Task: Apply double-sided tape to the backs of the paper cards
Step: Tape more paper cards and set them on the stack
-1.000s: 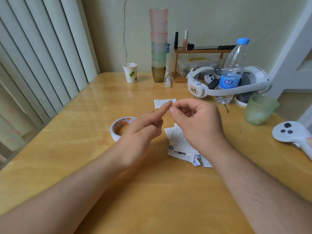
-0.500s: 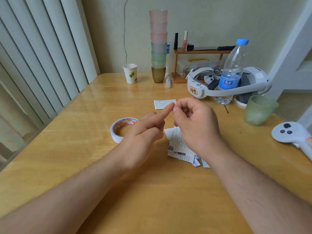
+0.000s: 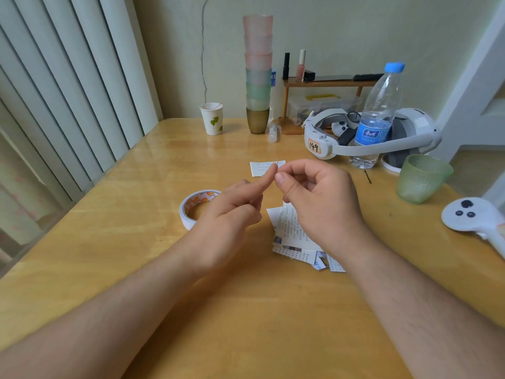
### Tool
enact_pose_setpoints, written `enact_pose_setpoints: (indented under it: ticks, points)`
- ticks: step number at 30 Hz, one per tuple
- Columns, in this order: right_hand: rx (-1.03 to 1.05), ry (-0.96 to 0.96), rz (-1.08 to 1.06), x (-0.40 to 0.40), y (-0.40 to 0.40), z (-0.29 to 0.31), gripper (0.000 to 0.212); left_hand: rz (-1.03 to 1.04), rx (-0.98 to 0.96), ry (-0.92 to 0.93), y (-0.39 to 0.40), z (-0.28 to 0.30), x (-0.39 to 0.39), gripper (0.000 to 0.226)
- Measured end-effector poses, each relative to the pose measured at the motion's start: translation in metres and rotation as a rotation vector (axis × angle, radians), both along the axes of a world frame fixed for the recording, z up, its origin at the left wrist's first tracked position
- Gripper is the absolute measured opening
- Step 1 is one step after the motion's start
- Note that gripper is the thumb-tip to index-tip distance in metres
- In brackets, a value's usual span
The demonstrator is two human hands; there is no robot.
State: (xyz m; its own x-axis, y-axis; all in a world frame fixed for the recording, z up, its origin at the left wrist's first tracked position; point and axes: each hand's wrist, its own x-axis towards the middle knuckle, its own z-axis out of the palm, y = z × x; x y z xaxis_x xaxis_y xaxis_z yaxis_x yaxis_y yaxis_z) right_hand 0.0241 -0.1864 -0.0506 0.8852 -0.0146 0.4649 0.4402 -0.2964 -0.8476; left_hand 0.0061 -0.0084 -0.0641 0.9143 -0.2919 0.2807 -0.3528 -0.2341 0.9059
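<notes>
- Tape piece (image 3: 277,163), a tiny sliver, stands pinched between the right hand (image 3: 319,198) thumb and forefinger, touching the outstretched left hand (image 3: 232,212) index fingertip, whose other fingers curl loosely on nothing.
- Judged very light, limp and sticky: hold it by the edges only, or it will cling to skin.
- Paper cards (image 3: 293,236) lie just below the pinch, under the right wrist; one card (image 3: 263,168) lies beyond it.
- Tape roll (image 3: 198,207) sits left of the pinch, behind the left hand.
- Readable writing: "149" on the headset (image 3: 317,146); the bottle (image 3: 378,116) label is too small to read.
</notes>
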Motion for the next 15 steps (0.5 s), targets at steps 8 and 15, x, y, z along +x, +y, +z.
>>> enact_pose_setpoints:
  ticks: [8,15]
  points:
    - [0.017,0.043,0.063,-0.002,0.002,0.002,0.018,0.051,0.026,-0.019,0.0,0.005,-0.003,0.07]
    - [-0.033,0.018,0.105,-0.003,0.0,0.003,0.021,0.016,-0.164,0.077,-0.003,0.012,-0.006,0.07]
